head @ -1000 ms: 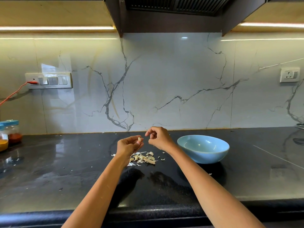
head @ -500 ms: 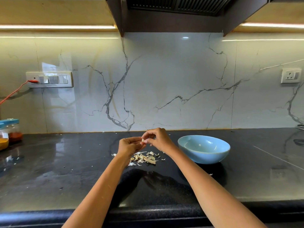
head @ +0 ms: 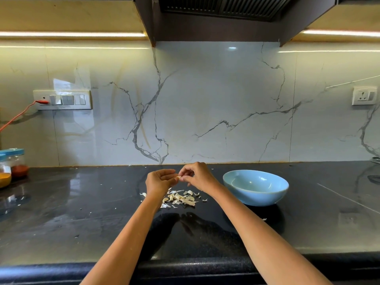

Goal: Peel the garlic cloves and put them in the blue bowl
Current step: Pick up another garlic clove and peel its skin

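Two bare forearms reached from the near edge of the black countertop toward its middle. One heap of pale, papery garlic peels lay on the counter just below the hands, with smaller flakes scattered to the left. One garlic clove, small and off-white, only partly visible, was held above the heap between both hands. The left hand had its fingers curled inward round the clove, thumb on top. The right hand met it from the right, thumb and forefinger pinching the clove's exposed end, the remaining fingers loosely bent. One blue bowl, shallow and glossy, stood upright just to the right of the right wrist, apart from the peels; its visible interior showed no cloves. Two blue-lidded jars with orange and red contents stood at the far left. Behind, a marble-veined backsplash carried one switch panel with a red cable at left and one socket at right.
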